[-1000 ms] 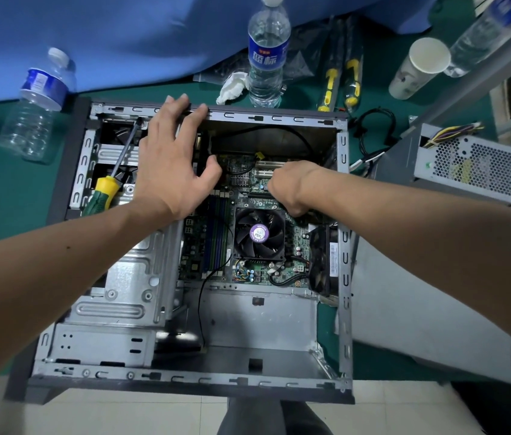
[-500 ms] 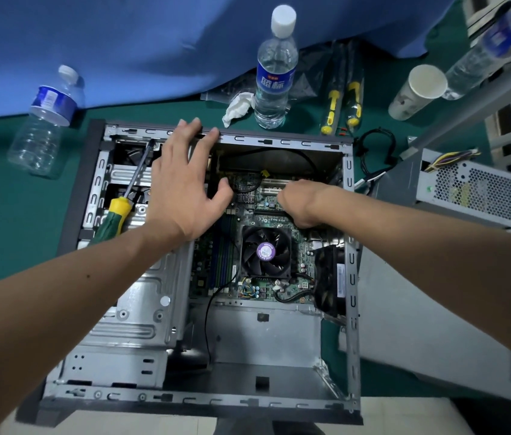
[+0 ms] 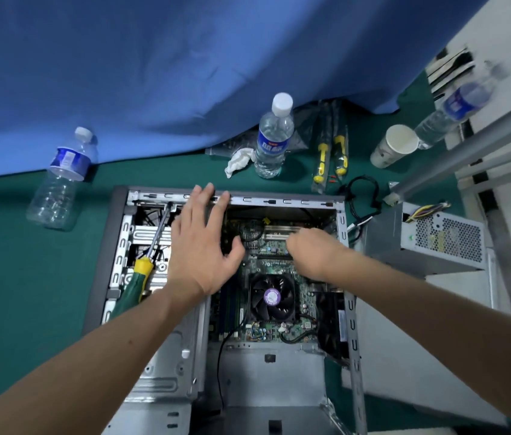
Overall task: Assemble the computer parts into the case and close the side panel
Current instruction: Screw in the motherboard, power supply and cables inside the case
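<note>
While right hand (image 3: 313,252) curls over motherboard (image 3: 274,249), its fingertips stay hidden.

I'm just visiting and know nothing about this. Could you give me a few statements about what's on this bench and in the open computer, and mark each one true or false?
1. The left hand rests with spread fingers on the case at its top rim. True.
2. The screwdriver is held in the right hand. False: it lies loose in the case, at the left.
3. The power supply is mounted inside the case. False: it sits outside, to the right.
4. The cooler fan sits on the motherboard. True.
5. The paper cup lies tipped over. False: it stands upright.
</note>
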`<state>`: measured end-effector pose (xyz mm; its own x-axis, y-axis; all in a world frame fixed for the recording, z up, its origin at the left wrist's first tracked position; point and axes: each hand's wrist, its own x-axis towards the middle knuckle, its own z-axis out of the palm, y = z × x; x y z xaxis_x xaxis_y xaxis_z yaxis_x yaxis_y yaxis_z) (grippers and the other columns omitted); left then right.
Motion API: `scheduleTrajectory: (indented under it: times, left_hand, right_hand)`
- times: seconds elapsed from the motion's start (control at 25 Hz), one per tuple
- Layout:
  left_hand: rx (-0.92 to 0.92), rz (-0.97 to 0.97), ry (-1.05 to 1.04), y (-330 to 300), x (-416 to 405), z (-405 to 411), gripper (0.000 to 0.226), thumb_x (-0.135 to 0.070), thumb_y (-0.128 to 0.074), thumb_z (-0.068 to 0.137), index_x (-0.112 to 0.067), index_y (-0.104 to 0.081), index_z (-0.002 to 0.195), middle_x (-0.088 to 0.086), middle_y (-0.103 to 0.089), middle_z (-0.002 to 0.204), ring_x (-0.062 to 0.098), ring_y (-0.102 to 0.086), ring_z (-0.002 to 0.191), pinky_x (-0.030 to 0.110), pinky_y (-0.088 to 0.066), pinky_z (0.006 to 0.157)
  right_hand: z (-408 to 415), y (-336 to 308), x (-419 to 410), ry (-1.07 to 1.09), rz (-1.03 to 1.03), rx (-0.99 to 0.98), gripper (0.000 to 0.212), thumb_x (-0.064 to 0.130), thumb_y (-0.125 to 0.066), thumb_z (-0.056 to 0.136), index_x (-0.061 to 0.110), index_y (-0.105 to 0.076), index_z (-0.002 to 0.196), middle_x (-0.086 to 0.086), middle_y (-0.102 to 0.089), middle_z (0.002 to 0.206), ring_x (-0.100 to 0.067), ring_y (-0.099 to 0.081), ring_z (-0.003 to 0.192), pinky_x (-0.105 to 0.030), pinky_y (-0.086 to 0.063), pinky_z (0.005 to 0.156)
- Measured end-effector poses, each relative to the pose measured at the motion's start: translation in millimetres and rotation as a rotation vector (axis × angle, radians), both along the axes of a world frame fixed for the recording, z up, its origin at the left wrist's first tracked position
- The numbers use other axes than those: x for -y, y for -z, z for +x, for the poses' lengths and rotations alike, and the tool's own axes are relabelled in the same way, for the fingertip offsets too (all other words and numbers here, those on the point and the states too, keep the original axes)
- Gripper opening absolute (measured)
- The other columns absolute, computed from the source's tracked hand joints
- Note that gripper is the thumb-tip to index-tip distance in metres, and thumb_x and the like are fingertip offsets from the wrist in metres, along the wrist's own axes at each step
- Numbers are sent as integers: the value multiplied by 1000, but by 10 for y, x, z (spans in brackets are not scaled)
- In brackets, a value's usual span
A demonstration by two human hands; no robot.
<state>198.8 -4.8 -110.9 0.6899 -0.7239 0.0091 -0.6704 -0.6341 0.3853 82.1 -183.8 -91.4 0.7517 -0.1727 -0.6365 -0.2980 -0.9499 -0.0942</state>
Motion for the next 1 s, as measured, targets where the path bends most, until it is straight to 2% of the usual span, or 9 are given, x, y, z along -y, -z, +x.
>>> scheduleTrajectory:
  times: [0.08,0.16,0.28,0.4,0.52,0.64,0.8,0.88,1.0]
  left_hand:
    - [0,31,-5,-6,-3,-1,72,-48,-43,84,-21,-31,150,6,-18,160,23,-9,150,53,-28,115]
    - [-9,47,-3,-14,1,-10,73,-46,-43,84,-21,-29,151,5,-17,161,22,-7,150,52,-24,117]
    - [-20,50,-4,-26,2,-2,73,-40,-46,83,-20,-30,151,6,-18,161,23,-9,150,52,-25,116]
    - [-19,69,-7,-46,13,-4,73,-39,-45,83,-20,-30,151,7,-19,161,23,-9,150,50,-24,116]
    - [-15,99,-9,-63,23,-15,73,-39,-44,84,-20,-27,152,7,-17,161,22,-7,151,49,-20,118]
    - [-9,118,-7,-76,21,-23,74,-39,-43,83,-21,-24,153,6,-15,162,22,-5,151,48,-19,118]
    - [-31,126,-11,-121,23,-31,75,-37,-44,82,-22,-24,153,5,-14,162,22,-5,151,48,-19,119]
    - [-32,114,-16,-109,24,-17,75,-36,-45,82,-22,-25,153,4,-14,162,21,-6,151,47,-18,118]
    - [-23,96,-13,-89,20,-13,75,-37,-43,81,-19,-28,152,5,-16,162,22,-8,151,49,-21,117]
  right_hand:
    - [-212,-99,14,1,-74,118,13,1,-55,90,11,-61,83,-5,-62,90,-18,-50,81,-30,-48,72]
    - [-453,-95,-1,-54,-105,267,15,10,-55,92,11,-67,101,-4,-63,99,-18,-48,92,-32,-47,87]
    - [-574,-60,-49,25,-46,486,13,12,-57,89,14,-68,81,3,-61,67,-14,-46,69,-33,-50,70]
    - [-543,-41,-29,18,-80,572,11,15,-62,85,17,-68,76,5,-58,56,-13,-44,60,-29,-47,61]
    - [-546,-63,-40,20,-98,520,13,20,-58,86,18,-69,80,2,-61,58,-13,-48,62,-29,-49,66]
    - [-532,-83,-54,-29,-124,438,22,24,-46,95,18,-67,91,-1,-66,72,-16,-50,74,-31,-45,77]
    - [-440,-206,-96,-60,-131,170,19,11,-47,93,12,-63,102,-2,-66,87,-19,-52,84,-35,-44,86]
    - [-256,-185,-237,143,-21,59,35,-1,-48,84,7,-57,117,-3,-60,83,-21,-58,77,-32,-53,70]
    - [41,-44,-358,1064,342,152,63,5,-55,93,3,-25,148,-4,-58,79,-17,-59,63,-22,-46,48]
